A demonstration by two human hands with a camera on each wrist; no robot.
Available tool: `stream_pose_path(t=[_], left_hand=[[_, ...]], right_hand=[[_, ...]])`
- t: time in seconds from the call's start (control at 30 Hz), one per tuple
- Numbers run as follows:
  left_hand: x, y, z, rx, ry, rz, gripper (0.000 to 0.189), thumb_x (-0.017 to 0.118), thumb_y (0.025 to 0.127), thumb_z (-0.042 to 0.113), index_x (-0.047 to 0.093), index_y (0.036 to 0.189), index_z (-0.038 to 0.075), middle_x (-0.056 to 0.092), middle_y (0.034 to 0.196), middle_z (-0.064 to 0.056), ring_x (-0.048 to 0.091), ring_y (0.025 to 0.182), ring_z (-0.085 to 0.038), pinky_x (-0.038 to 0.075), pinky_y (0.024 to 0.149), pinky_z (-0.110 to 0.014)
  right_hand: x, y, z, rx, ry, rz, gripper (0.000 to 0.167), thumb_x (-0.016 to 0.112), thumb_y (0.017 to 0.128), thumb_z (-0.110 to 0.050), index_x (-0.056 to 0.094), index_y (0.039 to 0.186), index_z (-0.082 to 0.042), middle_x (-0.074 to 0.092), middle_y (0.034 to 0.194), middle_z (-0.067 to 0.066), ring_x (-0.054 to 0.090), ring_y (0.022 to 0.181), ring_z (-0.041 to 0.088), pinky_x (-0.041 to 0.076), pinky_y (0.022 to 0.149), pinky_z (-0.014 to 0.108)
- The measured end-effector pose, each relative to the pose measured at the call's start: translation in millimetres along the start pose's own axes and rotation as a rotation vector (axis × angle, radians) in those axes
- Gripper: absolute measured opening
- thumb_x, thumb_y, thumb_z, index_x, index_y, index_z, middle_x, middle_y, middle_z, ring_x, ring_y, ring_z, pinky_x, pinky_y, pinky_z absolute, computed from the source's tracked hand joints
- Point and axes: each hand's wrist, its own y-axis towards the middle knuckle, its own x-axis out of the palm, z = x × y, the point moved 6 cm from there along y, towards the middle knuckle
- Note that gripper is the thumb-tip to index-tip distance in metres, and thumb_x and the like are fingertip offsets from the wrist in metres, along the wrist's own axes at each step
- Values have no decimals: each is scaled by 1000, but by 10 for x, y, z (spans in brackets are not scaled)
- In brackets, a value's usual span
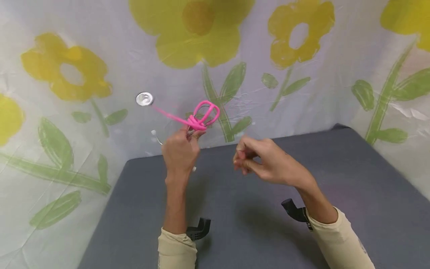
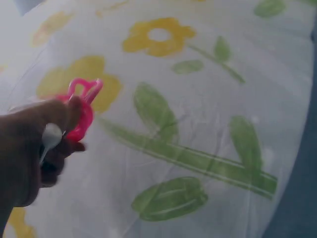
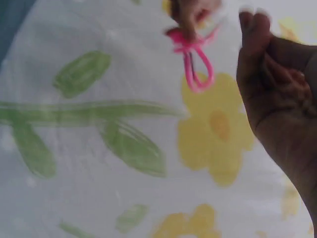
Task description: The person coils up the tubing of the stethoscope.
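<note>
Over a dark grey, flat worktop (image 1: pixel 228 231), the right hand (image 1: pixel 265 158) is loosely bent, nothing visible in it. The left hand (image 1: pixel 181 147) grips a bundled, looped stethoscope of bright pink tubing (image 1: pixel 196 122) in mid-air, its round silver chestpiece (image 1: pixel 144 99) out to the left. Coiling or untangling seems under way; next likely calls for the right hand to take the tubing. No obstacle shows between. Behind hangs a white sheet printed with yellow flowers (image 1: pixel 117 37).
</note>
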Motion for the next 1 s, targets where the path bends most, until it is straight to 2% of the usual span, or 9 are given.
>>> stream_pose_path(t=[0.13, 0.27, 0.37, 0.5, 0.67, 0.73, 0.77, 0.9, 1.0], left_hand=[[-29, -4, 85, 42, -131, -125, 26, 77, 95, 31, 76, 98, 6, 37, 56, -3, 25, 56, -13, 20, 50, -29], [0, -68, 401, 186, -170, -253, 33, 75, 96, 38, 74, 103, 6, 42, 57, -2, 31, 52, -12, 25, 50, -27], [32, -118, 547, 247, -157, -303, 32, 78, 94, 37, 73, 100, 6, 48, 59, -3, 38, 53, -13, 30, 51, -25], [70, -184, 646, 296, -255, -397, 24, 81, 92, 31, 75, 99, 8, 52, 62, -1, 43, 58, -11, 34, 54, -23], [63, -266, 782, 349, -468, -582, 16, 77, 95, 27, 76, 98, 12, 49, 63, 4, 40, 59, -6, 35, 58, -21], [40, -281, 819, 347, -555, -644, 12, 77, 94, 23, 75, 94, 11, 48, 63, 4, 39, 59, -5, 36, 59, -21], [32, -288, 831, 347, -590, -670, 11, 77, 94, 21, 74, 93, 11, 48, 63, 4, 39, 59, -4, 36, 59, -21], [26, -330, 903, 348, -700, -798, 7, 76, 93, 15, 72, 90, 10, 55, 64, 4, 46, 58, -1, 41, 61, -20], [54, -365, 947, 350, -697, -868, 10, 75, 94, 15, 70, 87, 11, 52, 64, 6, 44, 58, 1, 40, 60, -19]], right_hand=[[-236, -50, -56, -87, -229, 274, 31, 73, 89, 13, 59, 112, -2, 72, 94, 5, 66, 78, 7, 54, 71, 20], [-287, -72, -32, -96, -335, 309, 77, 84, 80, 8, 44, 145, -1, 65, 119, 13, 65, 99, 18, 55, 82, 26], [-271, -42, 60, -65, -299, 330, 87, 79, 86, 9, 23, 152, 0, 58, 130, 19, 65, 108, 25, 56, 90, 30], [-316, -11, 277, -86, -142, 400, 70, 66, 99, -5, 20, 152, 1, 54, 145, 22, 60, 129, 34, 50, 102, 34], [-259, 28, 368, -248, 113, 226, 75, 61, 102, -48, 31, 163, -18, 37, 169, 12, 31, 158, 38, 40, 119, 43], [-210, 30, 349, -268, 193, 125, 75, 58, 102, -54, 34, 163, -18, 39, 168, 10, 32, 159, 34, 44, 118, 42], [-177, 29, 337, -264, 256, 66, 80, 59, 100, -58, 35, 163, -15, 41, 167, 12, 43, 153, 31, 48, 114, 42], [-37, 39, 323, -198, 358, -111, 71, 63, 103, -45, 42, 157, -4, 53, 156, 15, 63, 131, 24, 59, 95, 37], [30, 68, 333, -186, 344, -148, 52, 67, 102, -17, 52, 149, -2, 60, 142, 13, 62, 122, 24, 56, 97, 37]])
